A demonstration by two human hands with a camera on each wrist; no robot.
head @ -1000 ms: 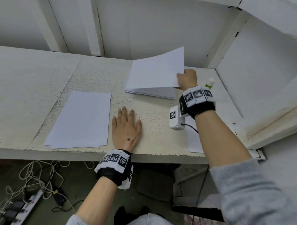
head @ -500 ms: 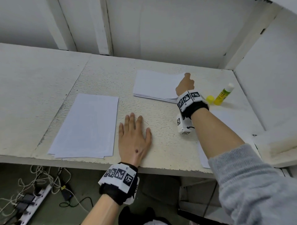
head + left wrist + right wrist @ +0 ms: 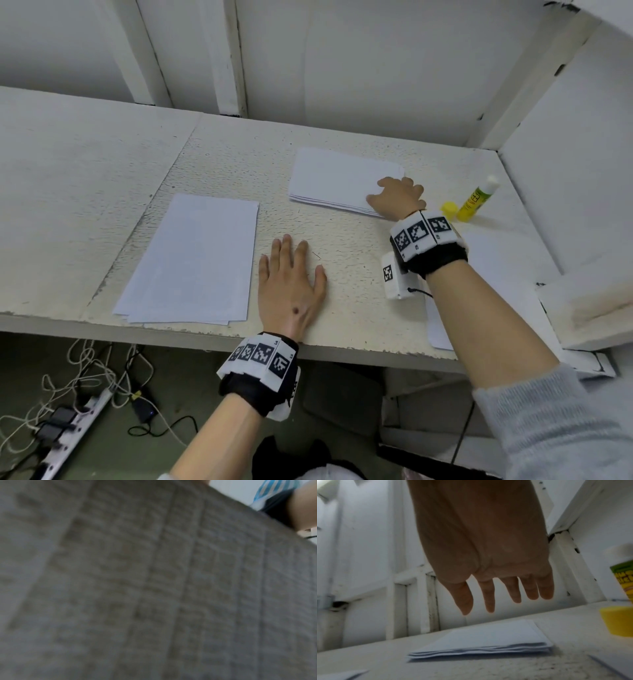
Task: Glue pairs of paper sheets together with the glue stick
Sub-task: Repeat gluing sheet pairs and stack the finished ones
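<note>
Right hand over the far stack, glue stick waiting just to its right

On the table (image 3: 342, 308), the left stack (image 3: 191, 260) lies near; the far stack (image 3: 342, 178) sits under the right hand (image 3: 397, 198), fingers (image 3: 488, 599) loose and spread, holding nothing. Left hand (image 3: 291, 291) lies flat and open, well away. The glue stick (image 3: 478, 198) stands upright and uncapped, right of the right hand, which is nearer; cap (image 3: 449, 208) beside it. The left wrist view is just blur, and an arm covers a near-right sheet (image 3: 436, 329).

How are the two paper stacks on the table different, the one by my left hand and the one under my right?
The near stack lies lengthwise away from you, beside the flat left hand, which does not touch it. The far stack lies crosswise, its edges splayed into visible layers, with the right hand over its corner. Both are plain white sheets lying flat on the table.
</note>
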